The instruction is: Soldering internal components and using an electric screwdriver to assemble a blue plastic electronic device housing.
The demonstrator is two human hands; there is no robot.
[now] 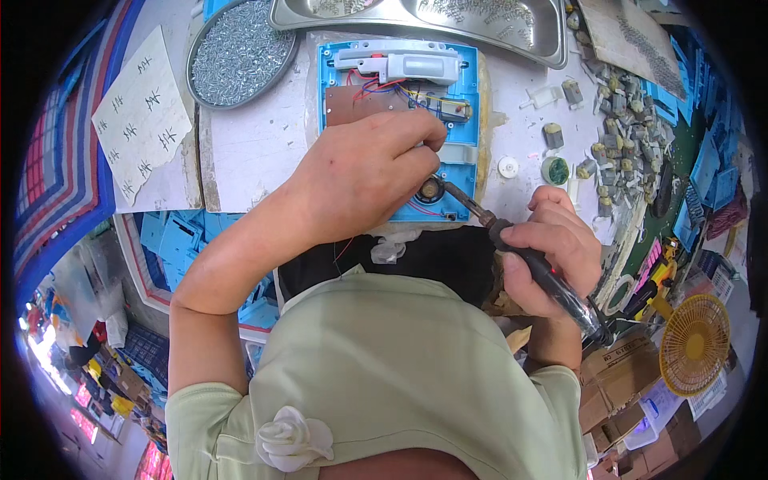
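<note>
My left hand [368, 172] reaches across an open blue plastic casing [470, 172], its thumb and fingers pinched together. Whatever they hold is hidden. In my right hand [564, 244] is a soldering iron [574, 304], gripped by its black handle. The iron's metal tip points left, close to a small round speaker [430, 190] in the lower part of the casing and near my left fingers. Red and blue wires [376, 84] run beside a brown board [342, 106], which my left hand partly covers. A white plastic part [416, 68] lies along the casing's top.
A round dish [190, 80] of screws stands at the far left, with a compartmented metal tray [552, 58] of small parts at the back. Small grey motors [616, 148] pile up on the right, near a round container with green contents [555, 170]. Handwritten paper [144, 116] lies left.
</note>
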